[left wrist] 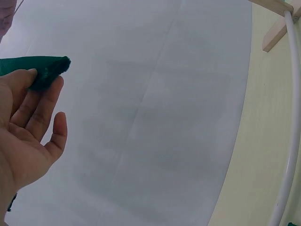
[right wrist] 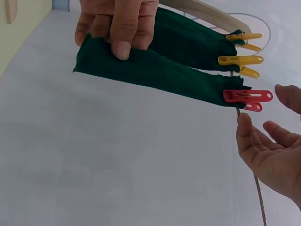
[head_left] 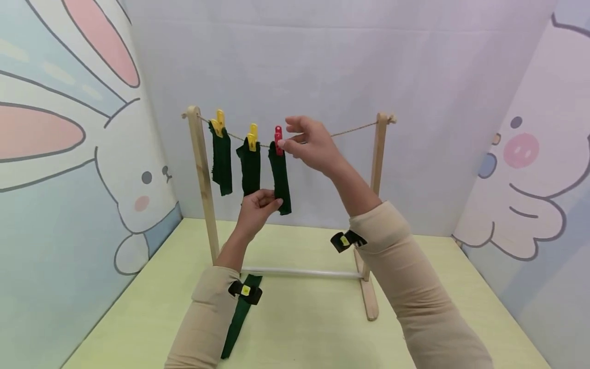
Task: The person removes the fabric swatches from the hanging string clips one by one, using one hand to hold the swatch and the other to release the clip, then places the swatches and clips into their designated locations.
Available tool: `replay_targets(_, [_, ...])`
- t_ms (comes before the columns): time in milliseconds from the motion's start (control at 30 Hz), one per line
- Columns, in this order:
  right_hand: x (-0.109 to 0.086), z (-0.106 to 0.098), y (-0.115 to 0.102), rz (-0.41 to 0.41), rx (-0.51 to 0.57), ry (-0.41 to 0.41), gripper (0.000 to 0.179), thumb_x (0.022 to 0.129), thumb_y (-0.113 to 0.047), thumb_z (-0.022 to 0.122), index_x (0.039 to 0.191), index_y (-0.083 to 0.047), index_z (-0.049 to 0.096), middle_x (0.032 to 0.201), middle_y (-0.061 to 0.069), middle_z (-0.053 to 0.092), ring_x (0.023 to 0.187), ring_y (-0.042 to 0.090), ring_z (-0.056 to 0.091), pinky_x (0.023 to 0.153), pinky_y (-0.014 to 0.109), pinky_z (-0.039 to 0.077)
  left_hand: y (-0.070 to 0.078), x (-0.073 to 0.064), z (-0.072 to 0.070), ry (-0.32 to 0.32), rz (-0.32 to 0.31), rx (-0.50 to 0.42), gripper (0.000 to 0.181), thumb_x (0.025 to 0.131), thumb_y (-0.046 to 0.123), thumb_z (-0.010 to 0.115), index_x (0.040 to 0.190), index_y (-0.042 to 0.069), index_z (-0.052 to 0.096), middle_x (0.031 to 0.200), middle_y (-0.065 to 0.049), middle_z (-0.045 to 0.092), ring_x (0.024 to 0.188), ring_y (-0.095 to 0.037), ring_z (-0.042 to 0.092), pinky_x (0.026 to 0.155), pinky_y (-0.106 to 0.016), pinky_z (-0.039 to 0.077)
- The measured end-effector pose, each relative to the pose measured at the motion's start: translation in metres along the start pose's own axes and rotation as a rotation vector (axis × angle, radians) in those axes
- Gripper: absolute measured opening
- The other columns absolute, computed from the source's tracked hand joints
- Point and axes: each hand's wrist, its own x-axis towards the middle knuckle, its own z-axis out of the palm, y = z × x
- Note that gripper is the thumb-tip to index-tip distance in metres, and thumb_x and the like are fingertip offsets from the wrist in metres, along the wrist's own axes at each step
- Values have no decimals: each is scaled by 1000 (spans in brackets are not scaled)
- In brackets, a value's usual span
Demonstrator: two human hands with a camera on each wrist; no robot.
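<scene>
Matt green cloth strips [head_left: 222,159] with frayed edges left of centre, smooth plastic clips [head_left: 252,142], rough twisted cord [right wrist: 260,200], matt wooden posts [head_left: 204,189], a smooth white bar [head_left: 299,272] low down, plastic to my eye, creased cloth sleeves [head_left: 428,302]

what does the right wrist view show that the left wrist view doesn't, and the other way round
Only the right wrist view shows the red plastic clothespin and, past it, two yellow plastic clothespins.

Only the left wrist view shows the long white tube, running down its right edge.

Both show the left hand pinching a dark green cloth strip near its end, in front of a pale grey backdrop, plus part of the pale yellow-green tabletop.
</scene>
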Motion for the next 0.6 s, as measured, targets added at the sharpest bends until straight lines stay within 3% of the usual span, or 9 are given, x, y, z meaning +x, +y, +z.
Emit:
replay_targets(133, [4, 3, -1, 71, 8, -2, 49, 90, -18, 63, 134, -5, 46, 118, 10, 57, 93, 17, 58, 73, 28, 51, 12, -6, 3, -50, 18, 21, 18, 90, 5, 61, 102, -9, 63, 92, -16, 67, 82, -20, 59, 78, -33, 48])
replay_targets(233, [5, 4, 0, 40, 23, 25, 39, 90, -16, 63, 125, -1, 54, 105, 10, 61, 87, 18, 58, 74, 27, 50, 20, -10, 3, -60, 38, 53, 18, 90, 3, 60, 101, -11, 62, 92, -16, 67, 84, -24, 59, 78, -34, 47])
replay_targets(400, [5, 3, 2, -9, 49, 50, 28, 88, -14, 66, 110, 2, 62, 92, 10, 64, 80, 19, 58, 69, 27, 50, 23, -12, 3, -37, 11, 63, 17, 90, 3, 60, 101, -10, 62, 89, -11, 65, 85, -23, 58, 82, -42, 47])
replay_targets(600, [3, 0, 5, 10, 48, 58, 29, 88, -14, 66, 112, 2, 62, 93, 9, 65, 80, 24, 58, 60, 28, 48, 22, -11, 3, -33, 11, 44, 18, 89, 2, 61, 102, -10, 62, 87, -8, 64, 82, -17, 57, 76, -32, 47])
